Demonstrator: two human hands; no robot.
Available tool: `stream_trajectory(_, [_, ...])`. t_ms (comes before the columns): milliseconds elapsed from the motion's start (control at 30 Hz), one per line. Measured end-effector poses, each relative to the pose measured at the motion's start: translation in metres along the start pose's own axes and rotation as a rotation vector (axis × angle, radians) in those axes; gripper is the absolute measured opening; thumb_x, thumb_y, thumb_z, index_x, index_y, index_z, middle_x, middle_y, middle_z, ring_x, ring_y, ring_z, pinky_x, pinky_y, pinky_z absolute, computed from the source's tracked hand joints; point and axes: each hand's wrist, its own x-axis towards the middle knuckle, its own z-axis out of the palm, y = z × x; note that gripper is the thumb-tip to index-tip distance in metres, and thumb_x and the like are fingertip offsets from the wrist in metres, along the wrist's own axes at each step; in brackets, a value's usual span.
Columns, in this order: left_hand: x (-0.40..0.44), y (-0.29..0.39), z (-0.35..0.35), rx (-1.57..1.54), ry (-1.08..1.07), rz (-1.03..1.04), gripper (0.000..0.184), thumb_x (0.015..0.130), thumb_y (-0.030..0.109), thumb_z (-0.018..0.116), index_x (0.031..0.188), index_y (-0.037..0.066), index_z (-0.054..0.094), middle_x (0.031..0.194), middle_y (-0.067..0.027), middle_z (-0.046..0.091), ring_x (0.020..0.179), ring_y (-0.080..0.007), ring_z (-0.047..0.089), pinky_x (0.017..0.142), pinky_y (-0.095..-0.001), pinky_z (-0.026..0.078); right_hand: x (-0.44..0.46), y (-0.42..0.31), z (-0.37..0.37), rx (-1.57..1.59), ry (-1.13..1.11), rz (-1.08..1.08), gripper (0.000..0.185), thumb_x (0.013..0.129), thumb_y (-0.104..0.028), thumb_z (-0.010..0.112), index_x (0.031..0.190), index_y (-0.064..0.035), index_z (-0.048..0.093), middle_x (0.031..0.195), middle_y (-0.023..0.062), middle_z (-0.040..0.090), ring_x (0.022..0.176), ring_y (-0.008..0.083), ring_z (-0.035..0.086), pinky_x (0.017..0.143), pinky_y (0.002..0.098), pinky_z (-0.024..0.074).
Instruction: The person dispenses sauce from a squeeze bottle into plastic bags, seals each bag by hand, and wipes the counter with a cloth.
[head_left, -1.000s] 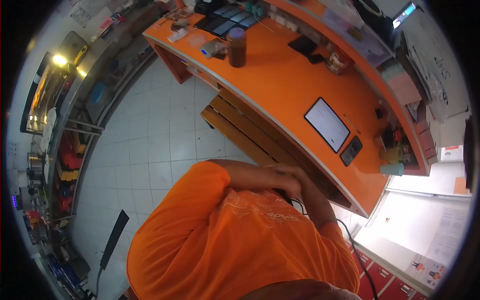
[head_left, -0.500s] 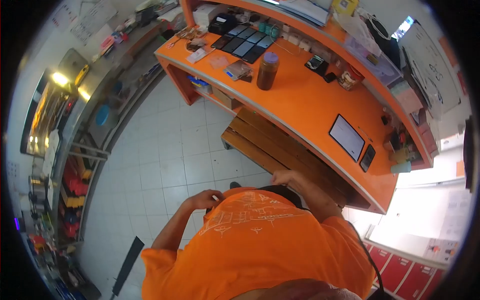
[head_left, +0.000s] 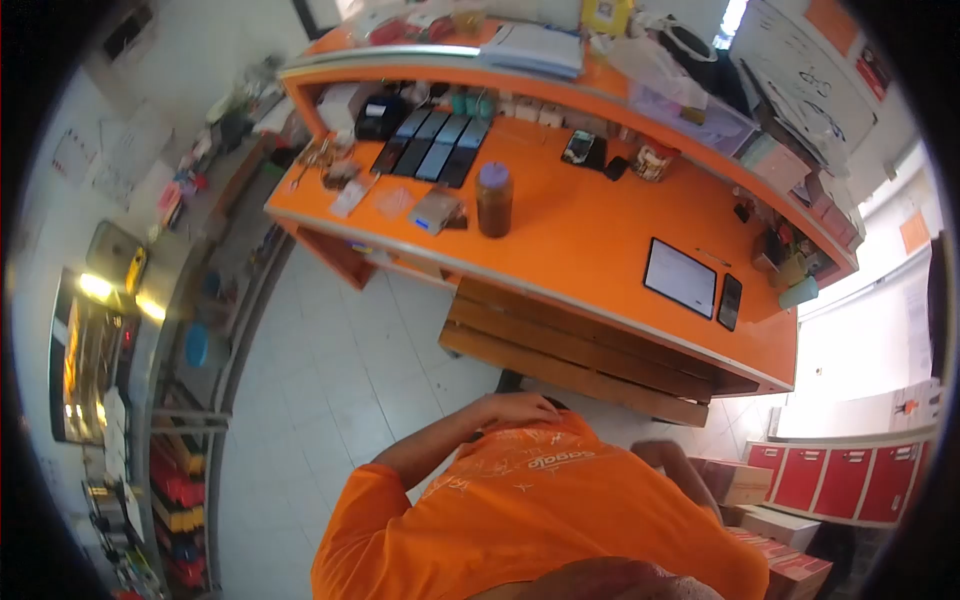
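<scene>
My left hand (head_left: 522,408) lies across the front of my orange shirt (head_left: 540,500) at the waist, fingers flat against the cloth and nothing seen in them. At my right side, my right hand (head_left: 655,454) hangs beside the shirt's edge; its fingers are largely hidden. A slatted wooden bench (head_left: 570,350) stands just ahead of both hands. Beyond it, the orange desk (head_left: 570,250) carries a tablet (head_left: 680,277), a phone (head_left: 730,303) beside it, and a dark bottle with a purple lid (head_left: 494,205). Neither hand touches these.
Several phones (head_left: 432,150) lie in rows at the desk's back left, near small packets (head_left: 437,212). An orange shelf (head_left: 400,62) runs above the desk. Red lockers (head_left: 845,480) and cartons (head_left: 735,482) stand right; a workbench (head_left: 190,300) lines the left wall.
My view has turned and tilted up toward the desk. My left hand has moved right across my waist, while my right hand has dropped away from the waist to my side.
</scene>
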Motion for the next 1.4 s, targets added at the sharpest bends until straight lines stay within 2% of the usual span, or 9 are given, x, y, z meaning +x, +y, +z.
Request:
stream_trajectory(133, [0.037,0.036,-0.050,0.069,-0.061,0.023,0.046,0.102,0.041,0.058,0.121,0.001,0.071,0.118,-0.0105,0.074,0.108,-0.0196,0.066,0.095,-0.0336,0.050,0.012,-0.021,-0.008,0.286,0.157,0.270,0.025,0.091,-0.021,0.067,0.107,-0.0025,0.072,0.108,0.0160,0.070,0.100,0.0317,0.068,0.081,0.0400,0.0615])
stream_trajectory(400, [0.002,-0.004,-0.166,0.358,-0.004,0.045,0.033,0.097,0.026,0.060,0.113,0.000,0.073,0.105,-0.0140,0.075,0.093,-0.0252,0.068,0.085,-0.0377,0.054,0.031,-0.084,-0.121,0.054,0.385,0.237,0.025,0.095,-0.023,0.062,0.104,-0.0005,0.070,0.100,0.0200,0.069,0.092,0.0354,0.068,0.078,0.0429,0.0575])
stream_trajectory(533, [-0.048,-0.117,-0.200,0.458,0.182,0.028,0.027,0.090,0.021,0.066,0.106,0.001,0.074,0.102,-0.0159,0.075,0.093,-0.0251,0.070,0.084,-0.0389,0.054,0.030,-0.125,-0.185,-0.167,0.459,0.215,0.026,0.096,-0.024,0.060,0.102,0.0004,0.069,0.096,0.0220,0.068,0.089,0.0373,0.068,0.077,0.0443,0.0555])
stream_trajectory(667, [-0.134,-0.140,-0.193,-0.071,0.131,-0.232,0.033,0.087,0.014,0.068,0.117,0.001,0.070,0.110,-0.0111,0.074,0.103,-0.0203,0.068,0.094,-0.0372,0.053,0.030,-0.178,-0.236,-0.408,0.569,0.200,0.028,0.098,-0.024,0.057,0.101,0.0014,0.068,0.092,0.0241,0.067,0.085,0.0391,0.068,0.075,0.0457,0.0535])
stream_trajectory(833, [-0.166,-0.101,-0.121,-0.343,0.685,-0.088,0.043,0.091,0.033,0.063,0.117,-0.001,0.064,0.108,-0.0145,0.071,0.098,-0.0221,0.064,0.090,-0.0383,0.051,0.074,-0.270,-0.310,-0.612,0.818,0.060,0.031,0.100,-0.026,0.054,0.099,0.0026,0.067,0.087,0.0266,0.066,0.080,0.0415,0.067,0.074,0.0475,0.0510])
stream_trajectory(933, [-0.167,-0.098,-0.112,-0.341,0.893,-0.318,0.045,0.093,0.036,0.065,0.116,-0.002,0.063,0.105,-0.0146,0.070,0.097,-0.0223,0.064,0.089,-0.0377,0.050,0.148,-0.326,-0.369,-0.291,0.913,-0.340,0.022,0.095,-0.019,0.060,0.097,0.0013,0.068,0.086,0.0254,0.067,0.082,0.0445,0.066,0.075,0.0489,0.0519])
stream_trajectory(1133, [-0.196,-0.146,-0.041,-0.949,1.601,-0.357,0.047,0.100,0.042,0.061,0.119,-0.001,0.063,0.110,-0.0171,0.068,0.108,-0.0252,0.063,0.093,-0.0370,0.050,0.277,-0.405,-0.436,-0.456,1.407,-0.571,0.027,0.093,-0.010,0.059,0.119,-0.0001,0.060,0.135,0.0204,0.055,0.130,0.0401,0.049,0.107,0.0468,0.0437])
stream_trajectory(1233, [-0.233,-0.185,-0.009,-1.086,1.685,-0.509,0.047,0.099,0.042,0.062,0.117,-0.001,0.064,0.108,-0.0177,0.069,0.106,-0.0264,0.064,0.092,-0.0379,0.050,0.299,-0.420,-0.467,-0.432,1.551,-0.452,0.050,0.089,-0.001,0.061,0.137,0.0004,0.050,0.143,0.0218,0.049,0.136,0.0423,0.041,0.116,0.0497,0.0345])
stream_trajectory(1400, [-0.302,-0.240,-0.016,-1.125,1.595,-0.708,0.046,0.098,0.043,0.062,0.114,0.000,0.065,0.106,-0.0188,0.069,0.103,-0.0282,0.065,0.089,-0.0393,0.051,0.324,-0.404,-0.508,-0.541,1.531,-0.254,0.051,0.087,0.001,0.061,0.137,-0.0016,0.051,0.135,0.0227,0.054,0.130,0.0421,0.047,0.113,0.0512,0.0370])
